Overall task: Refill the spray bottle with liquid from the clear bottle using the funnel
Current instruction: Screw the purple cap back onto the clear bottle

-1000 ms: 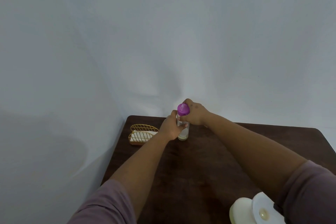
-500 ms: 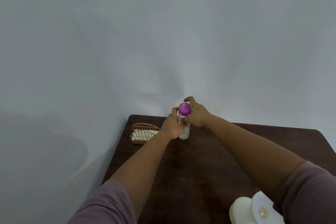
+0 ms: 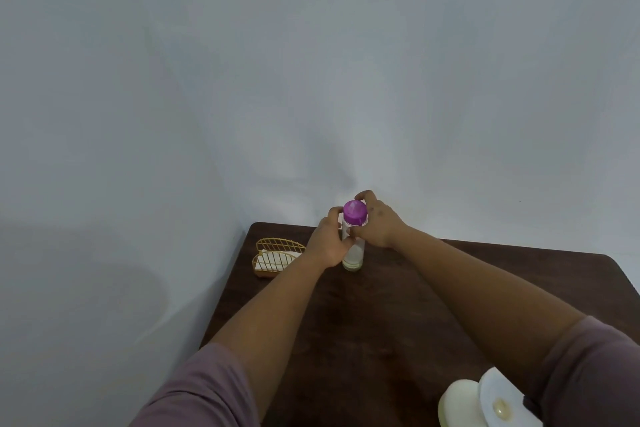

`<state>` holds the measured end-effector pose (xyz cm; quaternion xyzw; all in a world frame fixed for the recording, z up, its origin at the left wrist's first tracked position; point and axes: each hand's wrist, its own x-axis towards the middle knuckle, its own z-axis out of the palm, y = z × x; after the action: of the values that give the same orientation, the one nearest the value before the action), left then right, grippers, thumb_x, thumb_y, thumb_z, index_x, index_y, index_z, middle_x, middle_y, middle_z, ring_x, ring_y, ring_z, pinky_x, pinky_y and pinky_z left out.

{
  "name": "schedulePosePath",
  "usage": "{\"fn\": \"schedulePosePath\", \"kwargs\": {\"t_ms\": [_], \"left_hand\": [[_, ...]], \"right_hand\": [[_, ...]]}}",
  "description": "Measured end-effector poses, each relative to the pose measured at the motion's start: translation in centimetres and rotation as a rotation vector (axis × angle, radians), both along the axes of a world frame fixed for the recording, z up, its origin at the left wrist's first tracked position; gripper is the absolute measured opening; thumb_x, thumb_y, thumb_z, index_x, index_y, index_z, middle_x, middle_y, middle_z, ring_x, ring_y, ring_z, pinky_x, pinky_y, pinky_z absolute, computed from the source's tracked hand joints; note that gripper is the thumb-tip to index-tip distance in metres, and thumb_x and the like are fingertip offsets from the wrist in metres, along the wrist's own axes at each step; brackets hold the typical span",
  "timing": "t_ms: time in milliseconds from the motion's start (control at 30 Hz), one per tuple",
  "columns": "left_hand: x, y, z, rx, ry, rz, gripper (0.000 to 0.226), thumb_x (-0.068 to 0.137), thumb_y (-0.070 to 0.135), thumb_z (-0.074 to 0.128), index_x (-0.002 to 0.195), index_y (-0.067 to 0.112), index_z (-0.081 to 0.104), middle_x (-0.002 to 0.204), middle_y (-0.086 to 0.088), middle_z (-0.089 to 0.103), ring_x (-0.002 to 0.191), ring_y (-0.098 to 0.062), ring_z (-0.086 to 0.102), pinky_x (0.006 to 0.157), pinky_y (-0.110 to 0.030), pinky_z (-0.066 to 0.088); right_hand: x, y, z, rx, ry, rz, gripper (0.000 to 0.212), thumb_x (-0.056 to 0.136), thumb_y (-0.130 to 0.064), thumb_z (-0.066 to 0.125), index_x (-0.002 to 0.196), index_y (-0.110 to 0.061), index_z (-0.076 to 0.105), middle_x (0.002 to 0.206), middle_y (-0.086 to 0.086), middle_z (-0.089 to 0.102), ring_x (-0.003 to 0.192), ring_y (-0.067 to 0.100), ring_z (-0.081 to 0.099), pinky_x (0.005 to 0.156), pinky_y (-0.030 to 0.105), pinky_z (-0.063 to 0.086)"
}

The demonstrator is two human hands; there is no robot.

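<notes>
Just right of the frame's centre, at the far edge of the dark tabletop (image 3: pixel 398 322), your clear bottle (image 3: pixel 353 255) stands upright with a purple cap (image 3: pixel 355 212) on top and a little pale liquid low in its base. Your left hand (image 3: pixel 327 246) wraps the bottle's body, its grip pressed around the clear wall. Your right hand (image 3: pixel 379 225) comes in from the right, its grip pinching the cap's lower rim between thumb and fingers. Left of the bottle, near the tabletop's far left corner, a gold wire holder (image 3: pixel 277 255) carries white folded paper. At the lower right of the frame a pale cream object (image 3: pixel 460 406) touches a white disc (image 3: pixel 498 402); you cannot tell what these are.
</notes>
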<state>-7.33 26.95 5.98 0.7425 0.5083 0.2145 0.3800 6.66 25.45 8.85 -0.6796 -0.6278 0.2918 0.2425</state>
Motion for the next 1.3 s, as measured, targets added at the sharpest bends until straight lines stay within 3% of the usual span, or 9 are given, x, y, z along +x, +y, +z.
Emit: {"fn": "schedulePosePath", "kwargs": {"t_ms": [167,300,433,667,867,1000,1167,1300], "left_hand": [[-0.1,-0.5,1.0,-0.012,0.026,0.031,0.073,0.081,0.024,0.073,0.140,0.025,0.030,0.133,-0.010,0.048,0.115,-0.027,0.055,0.095,-0.037,0.050],[-0.3,-1.1,1.7,0.078,0.122,0.047,0.081,0.078,0.033,0.075,0.142,0.027,0.025,0.139,-0.008,0.043,0.121,-0.026,0.051,0.092,-0.030,0.044],[-0.6,-2.6,2.4,0.132,0.157,0.217,0.078,0.081,0.038,0.071,0.142,0.025,0.024,0.139,-0.010,0.042,0.124,-0.030,0.050,0.094,-0.035,0.046],[-1.1,-6.8,5.9,0.210,-0.065,0.450,0.064,0.082,0.035,0.069,0.133,0.023,0.032,0.135,-0.004,0.048,0.122,-0.024,0.051,0.086,-0.026,0.044],[0.5,-12.9,6.7,0.194,-0.179,0.283,0.056,0.083,0.032,0.068,0.128,0.021,0.037,0.126,-0.002,0.051,0.116,-0.021,0.052,0.085,-0.027,0.045],[2.7,-16.8,5.4,0.044,-0.267,0.173,0.058,0.082,0.033,0.070,0.128,0.026,0.037,0.124,0.003,0.052,0.111,-0.016,0.054,0.091,-0.033,0.051],[4.6,-21.7,3.2,-0.114,-0.289,0.016,0.057,0.082,0.034,0.071,0.128,0.029,0.039,0.119,0.007,0.051,0.097,-0.005,0.055,0.078,-0.021,0.048],[4.8,-24.6,1.1,-0.224,-0.261,-0.034,0.052,0.085,0.034,0.067,0.130,0.029,0.041,0.120,0.008,0.051,0.099,-0.005,0.055,0.079,-0.020,0.046]], "right_hand": [[0.0,-0.6,0.8,0.007,0.016,-0.028,0.076,0.075,-0.022,0.078,0.134,-0.017,0.032,0.123,0.013,0.052,0.100,0.024,0.054,0.080,0.027,0.041],[0.0,-1.5,1.8,0.013,-0.012,-0.060,0.078,0.074,-0.024,0.079,0.136,-0.021,0.031,0.130,0.013,0.046,0.117,0.029,0.049,0.095,0.035,0.046],[0.0,-3.0,2.6,0.016,-0.051,-0.106,0.075,0.076,-0.028,0.076,0.136,-0.022,0.031,0.127,0.015,0.046,0.121,0.031,0.044,0.096,0.036,0.041],[0.6,-7.8,5.3,0.062,0.005,-0.212,0.070,0.080,-0.034,0.072,0.135,-0.021,0.031,0.127,0.013,0.051,0.116,0.030,0.050,0.097,0.037,0.042],[1.8,-14.6,6.8,0.121,0.031,-0.322,0.066,0.080,-0.036,0.072,0.132,-0.023,0.033,0.124,0.006,0.054,0.105,0.022,0.053,0.084,0.029,0.039],[3.1,-19.5,7.0,0.156,0.053,-0.387,0.062,0.081,-0.038,0.071,0.130,-0.024,0.036,0.119,0.001,0.054,0.100,0.016,0.051,0.081,0.029,0.040],[6.5,-25.5,6.5,0.158,0.104,-0.510,0.048,0.081,-0.038,0.071,0.121,-0.025,0.047,0.112,-0.003,0.056,0.099,0.013,0.053,0.080,0.026,0.040],[8.6,-29.5,3.9,0.095,0.203,-0.645,0.047,0.082,-0.036,0.071,0.121,-0.022,0.048,0.115,-0.002,0.057,0.102,0.016,0.055,0.077,0.028,0.046]]}}
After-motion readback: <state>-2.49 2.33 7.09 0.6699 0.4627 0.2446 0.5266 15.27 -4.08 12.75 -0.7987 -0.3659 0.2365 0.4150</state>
